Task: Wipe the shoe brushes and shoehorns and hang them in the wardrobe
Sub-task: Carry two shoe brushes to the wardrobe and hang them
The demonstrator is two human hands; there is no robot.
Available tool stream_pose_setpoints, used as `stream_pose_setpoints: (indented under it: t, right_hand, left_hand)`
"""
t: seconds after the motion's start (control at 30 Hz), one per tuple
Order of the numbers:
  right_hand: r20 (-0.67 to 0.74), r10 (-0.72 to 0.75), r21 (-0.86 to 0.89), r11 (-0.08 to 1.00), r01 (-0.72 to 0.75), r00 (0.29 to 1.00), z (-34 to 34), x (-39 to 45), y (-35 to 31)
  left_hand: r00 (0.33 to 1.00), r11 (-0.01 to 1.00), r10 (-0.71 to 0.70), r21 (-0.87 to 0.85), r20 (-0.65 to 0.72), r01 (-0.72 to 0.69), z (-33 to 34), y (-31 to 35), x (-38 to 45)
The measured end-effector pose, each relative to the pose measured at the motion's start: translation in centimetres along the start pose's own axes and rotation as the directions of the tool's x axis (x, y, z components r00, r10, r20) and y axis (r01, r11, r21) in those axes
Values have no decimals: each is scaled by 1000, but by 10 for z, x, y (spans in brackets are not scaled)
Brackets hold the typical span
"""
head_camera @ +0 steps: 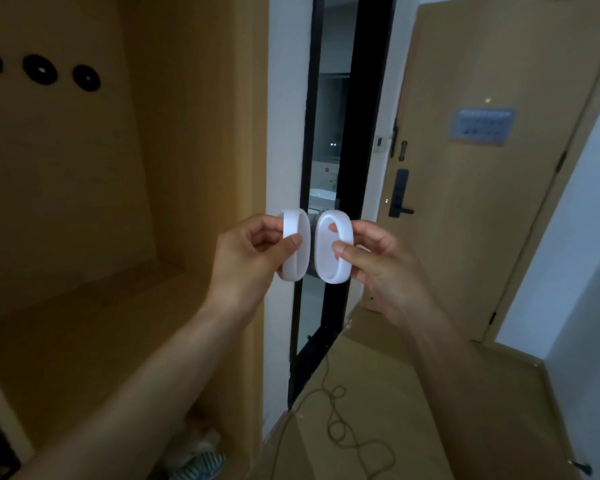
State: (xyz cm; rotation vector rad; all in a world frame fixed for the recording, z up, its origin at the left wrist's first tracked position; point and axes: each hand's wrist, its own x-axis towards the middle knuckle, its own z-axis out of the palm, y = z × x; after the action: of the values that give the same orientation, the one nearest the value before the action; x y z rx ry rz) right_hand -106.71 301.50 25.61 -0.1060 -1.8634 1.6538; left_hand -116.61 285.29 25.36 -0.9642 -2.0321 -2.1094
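Both arms are raised in front of the wardrobe's edge. The left hand pinches one white oval brush between thumb and curled fingers; the right hand grips its twin the same way. The two pieces stand upright, side by side, nearly touching; bristles, possibly between them, are blurred. Black round hooks sit on the wardrobe wall, well apart from them.

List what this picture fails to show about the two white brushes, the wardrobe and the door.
- Left white brush: bristles face away, head view.
- Right white brush: underside hidden behind it.
- Door notice: print blurred, too small.
- Black hooks: row cut by left edge.
- Striped cloth: cut by bottom edge.
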Motion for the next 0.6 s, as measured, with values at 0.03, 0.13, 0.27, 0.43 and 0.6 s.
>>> stream_pose_setpoints:
  t: [0.03,0.13,0.27,0.43,0.6]
  right_hand:
    - [8,2,7,1000,-2,1000,5,14,8]
    - [46,-1,27,1000,0,999,24,55,31]
    - [150,8,57,998,-17,989,58,111,66]
    - [284,27,124,990,-65,959,102,188,111]
    - [426,49,153,980,-125,903,142,263,137]
  left_hand:
    - [1000,1000,-4,11,-6,4,-3,-7,10]
    - [998,999,-18,38,-56,20,-16,-26,38]
    - [986,993,-33,107,-161,51,-39,-54,74]
    - [948,974,-85,177,-306,145,-64,-91,122]
    - [875,952,-127,192,-467,240,-81,-112,168]
